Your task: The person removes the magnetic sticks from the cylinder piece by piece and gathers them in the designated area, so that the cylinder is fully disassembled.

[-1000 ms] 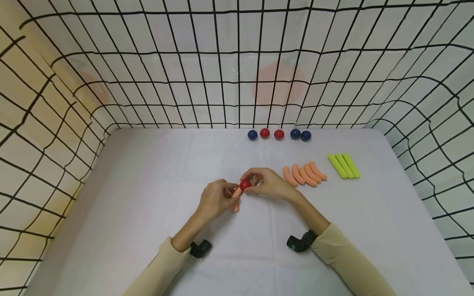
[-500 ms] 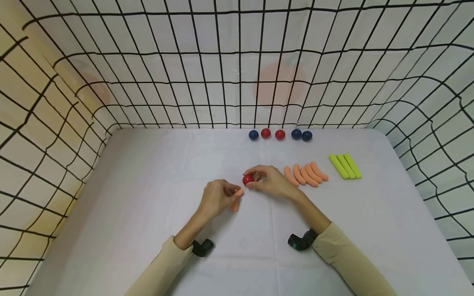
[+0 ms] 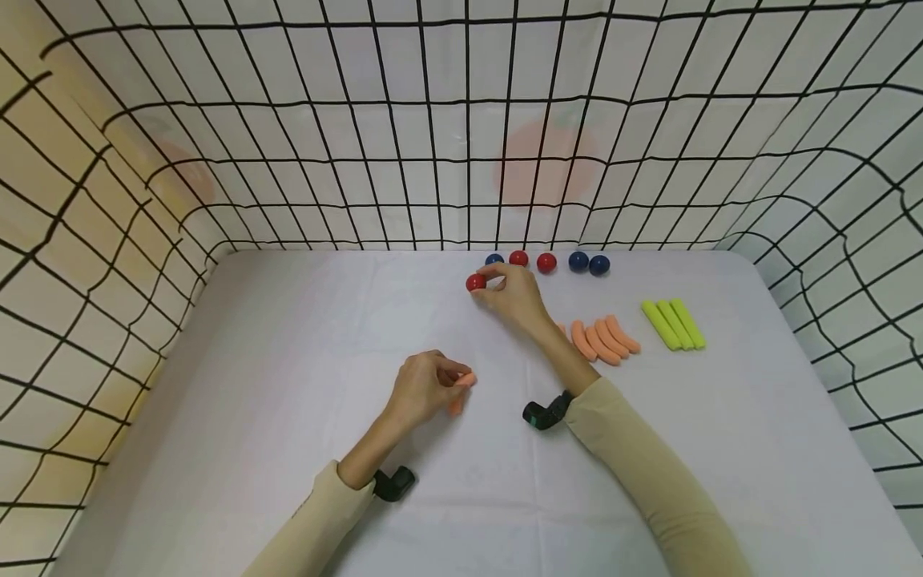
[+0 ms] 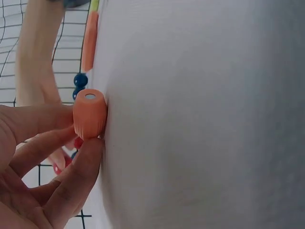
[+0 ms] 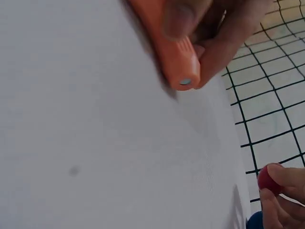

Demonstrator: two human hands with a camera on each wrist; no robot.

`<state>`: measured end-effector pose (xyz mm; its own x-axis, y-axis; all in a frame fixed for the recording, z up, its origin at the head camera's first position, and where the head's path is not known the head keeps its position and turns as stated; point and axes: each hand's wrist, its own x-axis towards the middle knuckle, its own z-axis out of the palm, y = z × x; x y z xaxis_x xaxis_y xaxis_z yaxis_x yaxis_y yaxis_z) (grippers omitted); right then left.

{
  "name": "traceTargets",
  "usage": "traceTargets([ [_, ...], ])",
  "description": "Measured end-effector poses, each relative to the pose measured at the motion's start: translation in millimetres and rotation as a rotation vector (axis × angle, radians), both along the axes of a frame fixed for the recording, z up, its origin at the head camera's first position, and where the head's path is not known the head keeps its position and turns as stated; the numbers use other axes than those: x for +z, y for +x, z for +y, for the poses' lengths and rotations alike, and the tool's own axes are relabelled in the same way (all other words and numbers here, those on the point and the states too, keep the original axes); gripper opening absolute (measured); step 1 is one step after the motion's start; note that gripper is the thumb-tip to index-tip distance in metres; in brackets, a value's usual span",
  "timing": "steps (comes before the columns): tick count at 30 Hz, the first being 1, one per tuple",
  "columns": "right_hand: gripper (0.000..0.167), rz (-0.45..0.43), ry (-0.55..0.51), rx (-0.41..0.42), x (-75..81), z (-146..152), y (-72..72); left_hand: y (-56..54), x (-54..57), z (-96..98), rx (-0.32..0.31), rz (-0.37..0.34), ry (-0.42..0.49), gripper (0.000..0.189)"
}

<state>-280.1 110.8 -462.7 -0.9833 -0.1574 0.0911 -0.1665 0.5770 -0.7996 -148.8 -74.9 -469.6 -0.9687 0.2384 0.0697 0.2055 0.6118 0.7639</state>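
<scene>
My left hand (image 3: 427, 386) pinches a curved orange stick (image 3: 467, 380) low over the white tabletop, its far end poking out past the fingers. In the left wrist view, this orange stick (image 4: 89, 117) stands end-on between thumb and fingers, with a small silvery disc at its tip. The right wrist view shows the same disc on the stick (image 5: 178, 64). Toward the back of the table, my right hand (image 3: 515, 298) pinches a glossy red ball (image 3: 475, 283) between thumb and fingertips, just left of a row of balls. That red ball (image 5: 268, 180) also appears at the right wrist view's edge.
Along the back edge sit a partly covered blue ball (image 3: 494, 259), two red balls (image 3: 546, 263) and two dark blue balls (image 3: 599, 265). Several curved orange sticks (image 3: 604, 343) lie by the right forearm, with three green sticks (image 3: 674, 324) beyond. Black wire mesh (image 3: 467, 160) encloses the table.
The red ball came away from the orange stick's end, and my right hand carried it back toward the row of balls. My left hand stayed nearly still with the stick.
</scene>
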Motion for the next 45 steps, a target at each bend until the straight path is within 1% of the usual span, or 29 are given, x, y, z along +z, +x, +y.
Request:
traceTargets([
  [3,0.036,0.062,0.051,-0.043,-3.4,-10.5,-17.3,-0.4,0.0,-0.4,-0.019,0.015,-0.003,0.013],
  [7,0.037,0.086,0.083,-0.082,-12.1,-19.7,-34.4,-0.2,1.3,-0.5,-0.036,0.024,-0.007,0.014],
  [11,0.039,0.079,0.092,-0.096,-16.6,-24.1,-44.6,0.7,2.6,-1.1,-0.042,0.018,-0.014,0.014],
  [16,0.039,0.065,0.131,-0.11,-16.5,-25.5,-53.9,1.3,2.7,-2.2,-0.044,0.018,-0.023,0.015],
  [20,0.038,0.056,0.152,-0.115,-12.5,-23.8,-56.1,1.6,2.9,-2.1,-0.042,0.017,-0.029,0.014],
  [24,0.037,0.067,0.165,-0.108,-11.0,-22.4,-56.4,1.6,2.7,-1.7,-0.035,0.021,-0.038,0.014],
  [27,0.038,0.063,0.153,-0.098,-11.0,-21.3,-56.4,1.7,2.5,-1.2,-0.029,0.023,-0.042,0.014],
  [33,0.044,0.029,0.128,-0.093,-10.0,-17.0,-56.4,0.3,2.0,0.8,-0.032,0.035,-0.042,0.014],
  [39,0.046,0.024,0.096,-0.076,1.8,-8.5,-53.0,-4.1,3.6,5.0,-0.026,0.037,-0.067,0.013],
  [42,0.046,0.024,0.105,-0.063,6.5,-3.1,-51.4,-5.5,4.3,6.3,-0.02,0.027,-0.067,0.013],
  [45,0.047,0.027,0.12,-0.034,7.5,3.7,-48.8,-6.5,3.7,6.6,-0.018,0.019,-0.066,0.013],
])
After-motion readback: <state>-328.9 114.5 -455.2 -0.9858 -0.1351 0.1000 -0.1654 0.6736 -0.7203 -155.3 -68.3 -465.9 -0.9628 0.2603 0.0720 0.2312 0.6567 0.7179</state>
